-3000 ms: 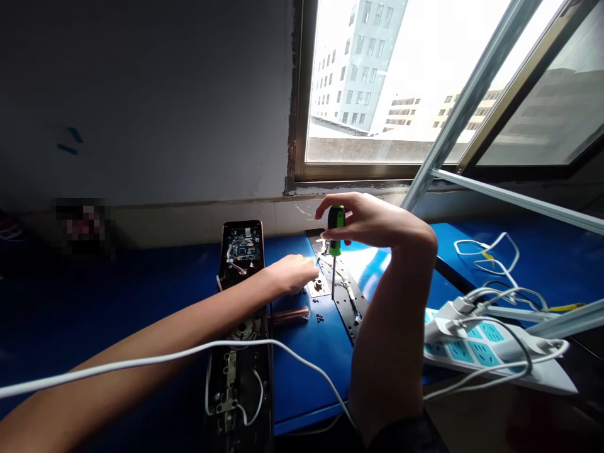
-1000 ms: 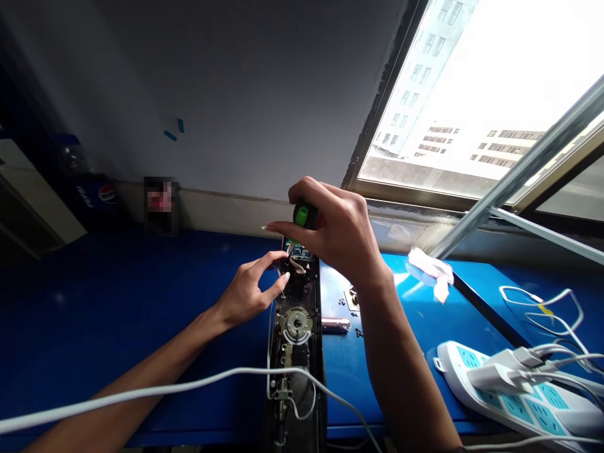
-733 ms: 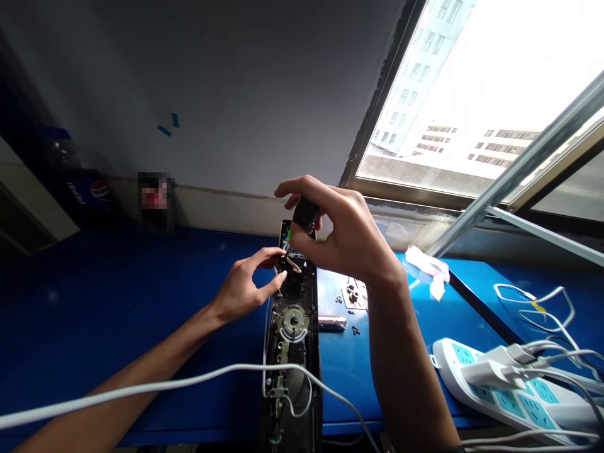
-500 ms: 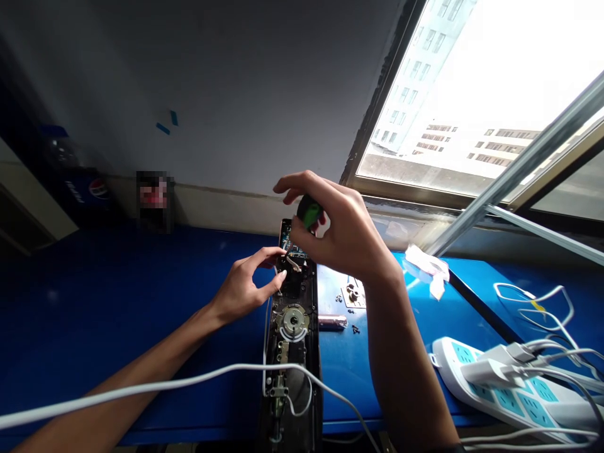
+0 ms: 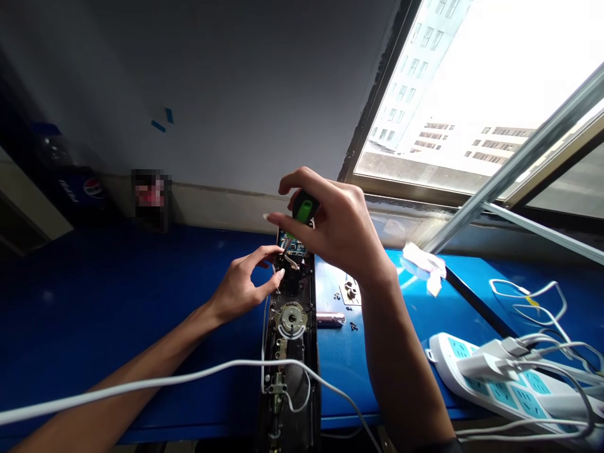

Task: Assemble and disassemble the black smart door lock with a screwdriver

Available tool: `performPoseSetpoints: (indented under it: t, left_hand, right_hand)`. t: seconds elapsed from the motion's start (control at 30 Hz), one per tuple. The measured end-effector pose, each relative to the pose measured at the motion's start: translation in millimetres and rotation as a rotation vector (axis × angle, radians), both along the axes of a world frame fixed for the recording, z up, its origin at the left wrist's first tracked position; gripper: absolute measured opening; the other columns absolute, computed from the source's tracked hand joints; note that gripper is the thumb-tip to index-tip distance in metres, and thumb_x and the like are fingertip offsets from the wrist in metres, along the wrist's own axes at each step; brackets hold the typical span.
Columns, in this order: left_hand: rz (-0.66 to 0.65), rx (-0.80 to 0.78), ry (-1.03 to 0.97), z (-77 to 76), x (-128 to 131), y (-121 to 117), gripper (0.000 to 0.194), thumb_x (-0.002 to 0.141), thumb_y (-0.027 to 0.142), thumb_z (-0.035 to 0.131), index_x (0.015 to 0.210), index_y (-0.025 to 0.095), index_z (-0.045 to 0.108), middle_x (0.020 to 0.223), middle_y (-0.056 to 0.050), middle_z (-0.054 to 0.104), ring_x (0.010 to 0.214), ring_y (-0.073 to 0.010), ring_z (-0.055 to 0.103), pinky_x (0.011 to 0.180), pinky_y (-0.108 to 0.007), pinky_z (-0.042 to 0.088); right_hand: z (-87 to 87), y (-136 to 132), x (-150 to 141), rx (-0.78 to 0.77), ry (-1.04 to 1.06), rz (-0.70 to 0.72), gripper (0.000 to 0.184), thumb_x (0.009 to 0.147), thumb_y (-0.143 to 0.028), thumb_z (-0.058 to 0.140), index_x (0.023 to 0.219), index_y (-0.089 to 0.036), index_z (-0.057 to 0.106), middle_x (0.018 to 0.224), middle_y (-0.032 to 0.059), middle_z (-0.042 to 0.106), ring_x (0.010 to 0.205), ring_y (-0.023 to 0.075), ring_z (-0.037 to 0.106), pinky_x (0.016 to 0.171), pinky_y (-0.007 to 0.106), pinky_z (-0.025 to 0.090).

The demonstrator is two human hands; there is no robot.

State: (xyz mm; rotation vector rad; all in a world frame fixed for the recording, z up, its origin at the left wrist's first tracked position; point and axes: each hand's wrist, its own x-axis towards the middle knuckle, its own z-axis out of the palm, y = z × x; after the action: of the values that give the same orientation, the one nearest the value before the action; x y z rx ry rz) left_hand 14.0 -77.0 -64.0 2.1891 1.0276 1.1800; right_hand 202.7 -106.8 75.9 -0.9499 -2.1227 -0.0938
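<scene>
My right hand (image 5: 337,229) grips a screwdriver with a green and black handle (image 5: 304,211), and its shaft slants down to the circuit board (image 5: 292,243) at the top of a long black door lock body (image 5: 287,333). My left hand (image 5: 245,289) hovers beside the lock's upper end, its fingers apart around the wires and holding nothing I can see. The screwdriver's tip is hidden by my fingers. A round metal latch mechanism (image 5: 291,319) sits lower on the lock body.
A small metal plate (image 5: 350,290), loose black screws (image 5: 353,326) and a copper-coloured cylinder (image 5: 330,320) lie on the blue table (image 5: 141,264) right of the lock. A white cable (image 5: 189,371) crosses my left forearm. A white tissue (image 5: 423,264) and a power strip (image 5: 500,384) lie further right.
The lock body now lies lengthwise under my hands, and the screwdriver has moved from the metal plate to its circuit board. My right hand turns the handle slightly; my left hand stays nearly still.
</scene>
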Motion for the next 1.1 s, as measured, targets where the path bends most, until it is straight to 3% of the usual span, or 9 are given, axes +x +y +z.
performPoseSetpoints:
  t: [0.17, 0.33, 0.5, 0.7, 0.83, 0.97, 1.1]
  left_hand:
    - [0.004, 0.01, 0.008, -0.8, 0.2, 0.0, 0.035, 0.094, 0.037, 0.068, 0.126, 0.023, 0.065, 0.11, -0.003, 0.076, 0.098, -0.0203, 0.073, 0.091, -0.034, 0.059]
    - [0.0, 0.003, -0.008, -2.5, -0.8, 0.3, 0.04, 0.094, 0.037, 0.069, 0.131, 0.023, 0.063, 0.112, -0.002, 0.076, 0.101, -0.0206, 0.073, 0.094, -0.034, 0.058]
    - [0.002, 0.013, 0.003, -3.9, -0.4, 2.0, 0.036, 0.094, 0.038, 0.069, 0.127, 0.024, 0.066, 0.108, -0.002, 0.076, 0.096, -0.0198, 0.072, 0.09, -0.032, 0.058]
    - [-0.002, 0.021, -0.012, -5.8, -0.6, 2.4, 0.039, 0.094, 0.038, 0.069, 0.13, 0.025, 0.064, 0.111, -0.001, 0.076, 0.098, -0.0195, 0.072, 0.091, -0.033, 0.058]
    - [0.001, 0.019, 0.009, -6.2, -1.3, 2.8, 0.036, 0.095, 0.037, 0.069, 0.128, 0.024, 0.065, 0.109, -0.001, 0.076, 0.095, -0.0186, 0.072, 0.089, -0.032, 0.058]
    - [0.005, 0.023, -0.003, -5.7, -0.7, 3.2, 0.039, 0.094, 0.038, 0.069, 0.13, 0.025, 0.064, 0.11, -0.001, 0.076, 0.097, -0.0185, 0.072, 0.09, -0.032, 0.059]
    - [0.005, 0.026, 0.003, -4.5, 0.5, 3.3, 0.037, 0.094, 0.037, 0.069, 0.128, 0.024, 0.065, 0.108, -0.001, 0.076, 0.095, -0.0186, 0.072, 0.089, -0.032, 0.059]
  right_hand:
    - [-0.6, 0.8, -0.3, -0.002, 0.0, 0.015, 0.042, 0.086, -0.013, 0.056, 0.126, -0.025, 0.06, 0.107, 0.0017, 0.067, 0.081, 0.0138, 0.059, 0.076, 0.029, 0.048]
    - [-3.1, 4.6, -0.8, 0.011, 0.002, 0.003, 0.025, 0.096, -0.026, 0.061, 0.121, -0.024, 0.062, 0.09, -0.0001, 0.065, 0.075, 0.0136, 0.057, 0.075, 0.03, 0.048]
    - [-5.4, 5.8, -1.4, 0.031, 0.041, 0.075, 0.05, 0.085, -0.008, 0.055, 0.132, -0.025, 0.057, 0.102, 0.0015, 0.066, 0.079, 0.0135, 0.059, 0.073, 0.029, 0.049]
    - [-5.3, 6.2, -0.6, 0.074, 0.037, 0.029, 0.029, 0.089, -0.011, 0.058, 0.115, -0.024, 0.061, 0.097, 0.0007, 0.066, 0.079, 0.0136, 0.057, 0.075, 0.031, 0.047]
    - [-4.1, 5.4, 1.6, 0.046, 0.024, 0.055, 0.042, 0.081, -0.008, 0.057, 0.12, -0.024, 0.059, 0.106, 0.0016, 0.066, 0.08, 0.0134, 0.057, 0.069, 0.03, 0.045]
    - [-3.7, 5.0, 2.3, 0.05, 0.028, 0.048, 0.027, 0.089, -0.015, 0.058, 0.114, -0.023, 0.061, 0.09, -0.0009, 0.064, 0.07, 0.012, 0.05, 0.067, 0.031, 0.043]
    - [-4.0, 4.7, 1.0, 0.042, 0.032, 0.068, 0.043, 0.083, -0.006, 0.054, 0.121, -0.025, 0.058, 0.102, 0.0007, 0.066, 0.074, 0.012, 0.053, 0.068, 0.03, 0.044]
